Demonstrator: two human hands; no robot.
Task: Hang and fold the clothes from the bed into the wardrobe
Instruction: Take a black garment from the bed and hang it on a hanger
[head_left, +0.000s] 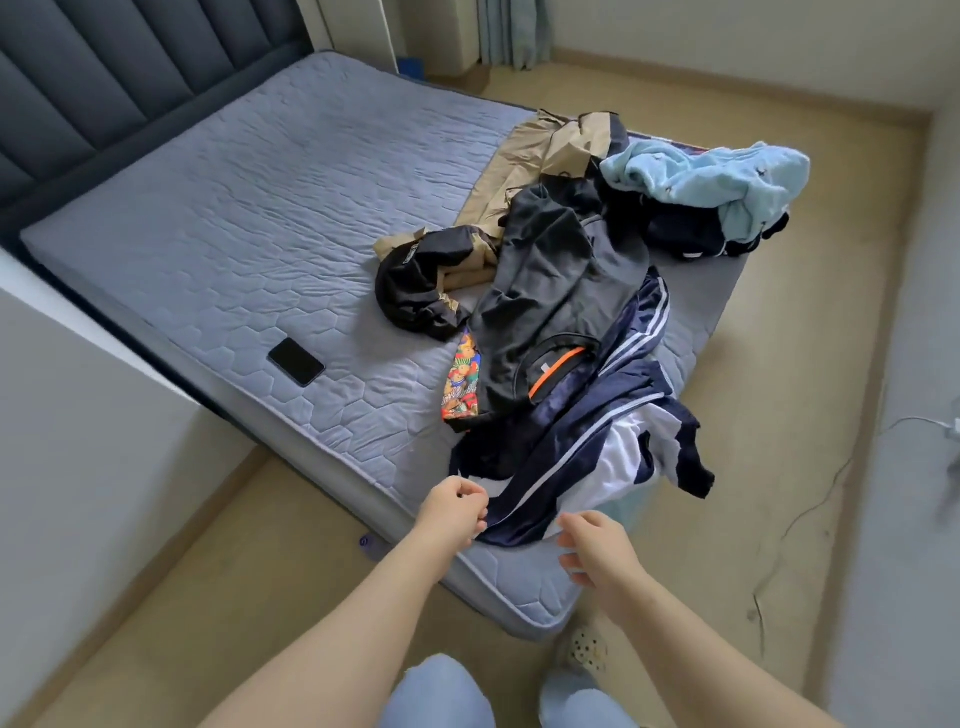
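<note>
A heap of clothes lies on the near right corner of the bed (234, 218). Nearest me is a navy and white striped track jacket (597, 447). My left hand (454, 512) pinches its navy hem at the mattress edge. My right hand (597, 545) grips the same hem a little to the right. Behind the jacket lie a dark grey sweatshirt (550, 291) with an orange collar, a colourful printed garment (461, 384), a black and tan piece (421, 280), tan trousers (530, 150) and a light blue fleece (711, 176). No wardrobe is in view.
A black phone (296, 361) lies on the mattress to the left of the heap. A dark padded headboard (104, 67) stands at the back left. Tan floor surrounds the bed, with a cable (810, 509) along the right wall. My knees and a slipper (587, 654) show below.
</note>
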